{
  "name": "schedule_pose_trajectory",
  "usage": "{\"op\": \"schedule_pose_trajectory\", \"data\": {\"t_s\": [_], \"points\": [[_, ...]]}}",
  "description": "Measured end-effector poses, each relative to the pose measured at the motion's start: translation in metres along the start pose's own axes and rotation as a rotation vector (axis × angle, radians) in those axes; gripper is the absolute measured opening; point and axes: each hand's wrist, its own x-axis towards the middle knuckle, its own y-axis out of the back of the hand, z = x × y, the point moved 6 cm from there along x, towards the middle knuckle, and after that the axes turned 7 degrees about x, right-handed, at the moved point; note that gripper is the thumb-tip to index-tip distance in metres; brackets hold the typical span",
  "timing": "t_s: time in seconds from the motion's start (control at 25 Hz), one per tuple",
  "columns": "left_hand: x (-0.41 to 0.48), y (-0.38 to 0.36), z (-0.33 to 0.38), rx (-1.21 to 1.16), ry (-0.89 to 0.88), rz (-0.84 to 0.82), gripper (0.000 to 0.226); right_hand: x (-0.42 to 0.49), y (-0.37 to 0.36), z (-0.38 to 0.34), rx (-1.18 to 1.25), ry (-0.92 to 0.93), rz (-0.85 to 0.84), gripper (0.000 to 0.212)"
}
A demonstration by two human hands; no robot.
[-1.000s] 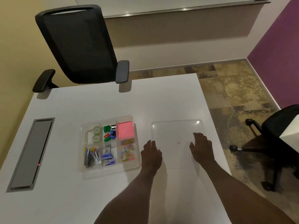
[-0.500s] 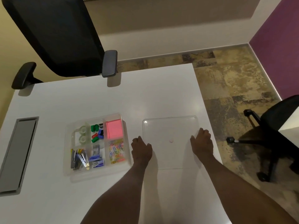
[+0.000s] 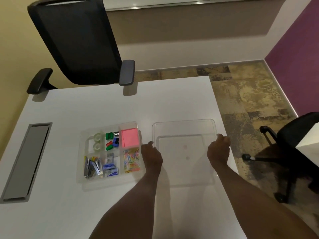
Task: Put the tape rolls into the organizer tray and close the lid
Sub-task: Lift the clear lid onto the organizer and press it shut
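The clear organizer tray [image 3: 80, 153] sits open on the white table, left of centre. Two clear tape rolls [image 3: 97, 141] lie in its back-left compartment. The clear lid [image 3: 184, 128] is to the right of the tray, near the table's right edge. My left hand [image 3: 151, 156] grips the lid's left edge, right beside the tray's right wall. My right hand [image 3: 218, 150] grips the lid's right edge, fingers curled over the rim. The lid looks raised a little off the table, with a faint outline under it.
The tray also holds pink sticky notes [image 3: 129, 139], coloured paper clips [image 3: 131, 160], staples and small clips. A grey cable hatch [image 3: 25, 161] is set in the table at left. One black office chair [image 3: 77, 42] stands behind the table, another [image 3: 293, 149] at right.
Both hands have moved from resting on the lid's near part out to its left and right edges and closed on them. The lid now looks slightly lifted.
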Motion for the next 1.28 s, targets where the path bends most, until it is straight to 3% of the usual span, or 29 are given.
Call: {"op": "schedule_pose_trajectory", "data": {"t_s": [0.16,0.4,0.72,0.88,1.04,1.16,1.28], "points": [[0.0,0.049,0.004,-0.051,-0.076,0.131,0.039,-0.02,0.012,-0.035,0.1,0.073,0.002,0.049],[0.012,0.139,-0.026,-0.141,-0.112,0.206,0.032,-0.062,0.017,-0.095,0.263,0.252,0.018,0.048],[0.032,0.27,-0.064,-0.19,-0.215,0.379,0.02,-0.117,0.01,-0.195,0.634,0.339,-0.063,0.022],[0.049,0.313,-0.087,-0.357,-0.218,0.333,0.02,-0.142,0.003,-0.227,0.786,0.396,-0.157,0.014],[0.067,0.332,-0.115,-0.426,-0.196,0.141,0.02,-0.155,-0.008,-0.235,0.938,0.268,-0.247,0.021],[0.076,0.336,-0.142,-0.659,-0.037,-0.009,0.021,-0.163,-0.019,-0.228,1.012,0.19,-0.29,0.016],[0.08,0.333,-0.163,-0.844,0.058,-0.072,0.022,-0.173,-0.031,-0.22,1.076,0.066,-0.335,0.027]]}}
